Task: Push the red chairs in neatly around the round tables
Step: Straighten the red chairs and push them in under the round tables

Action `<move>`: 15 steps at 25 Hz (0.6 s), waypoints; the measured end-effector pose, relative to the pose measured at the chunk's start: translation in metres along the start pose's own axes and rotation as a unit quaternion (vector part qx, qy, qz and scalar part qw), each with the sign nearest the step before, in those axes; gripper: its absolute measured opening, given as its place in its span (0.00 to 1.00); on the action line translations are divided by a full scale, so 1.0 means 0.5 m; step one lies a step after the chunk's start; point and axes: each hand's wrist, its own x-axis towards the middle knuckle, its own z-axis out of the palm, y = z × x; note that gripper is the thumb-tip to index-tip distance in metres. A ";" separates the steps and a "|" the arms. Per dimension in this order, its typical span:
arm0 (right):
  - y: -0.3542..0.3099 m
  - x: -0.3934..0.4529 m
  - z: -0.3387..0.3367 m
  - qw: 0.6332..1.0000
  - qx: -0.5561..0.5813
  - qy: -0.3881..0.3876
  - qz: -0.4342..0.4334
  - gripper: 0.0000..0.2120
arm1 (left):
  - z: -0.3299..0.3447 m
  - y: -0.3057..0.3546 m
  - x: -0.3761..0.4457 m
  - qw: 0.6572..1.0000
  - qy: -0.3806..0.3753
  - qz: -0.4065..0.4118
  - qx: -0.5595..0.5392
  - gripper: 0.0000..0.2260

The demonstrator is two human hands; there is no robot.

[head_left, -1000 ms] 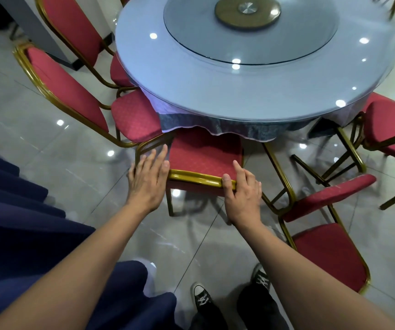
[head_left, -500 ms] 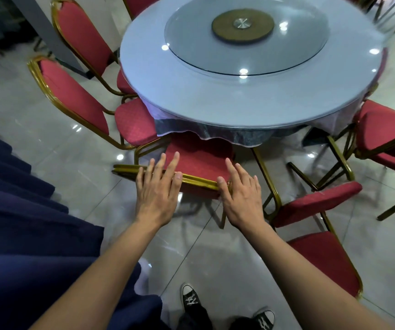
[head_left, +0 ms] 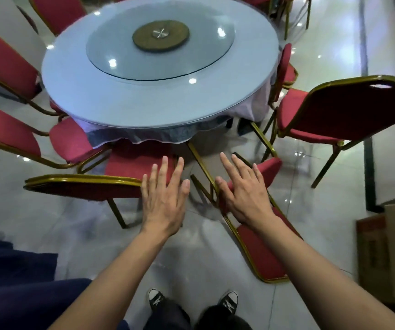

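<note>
Fingers [head_left: 177, 167] of both hands lie straight, gripping nothing; press the right hand [head_left: 244, 194] squarely on the tilted chair [head_left: 260, 248], steering toward the worktop [head_left: 77, 91].

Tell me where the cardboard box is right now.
Head view, far right edge: the cardboard box sits on the floor, right of the chair under the right hand.

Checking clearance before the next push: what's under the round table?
Under the round table edge, a red chair seat is tucked partway in. The tablecloth hides everything deeper.
</note>
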 end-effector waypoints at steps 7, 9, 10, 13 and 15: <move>0.184 -0.047 -0.092 0.998 0.022 0.033 0.038 0.31 | 0.057 0.202 0.006 0.998 -0.026 0.047 -0.015 0.32; 0.221 -0.050 -0.107 0.998 0.022 0.038 0.055 0.31 | 0.078 0.231 0.018 0.998 -0.026 0.062 -0.003 0.31; 0.240 -0.050 -0.114 0.997 0.022 0.039 0.062 0.30 | 0.091 0.243 0.029 0.997 -0.027 0.067 0.001 0.31; 0.297 -0.038 -0.132 0.997 0.010 0.032 0.074 0.30 | 0.142 0.285 0.069 0.997 -0.039 0.073 0.005 0.30; 0.329 -0.016 -0.141 0.997 0.001 0.020 0.079 0.31 | 0.173 0.308 0.099 0.996 -0.049 0.074 -0.003 0.31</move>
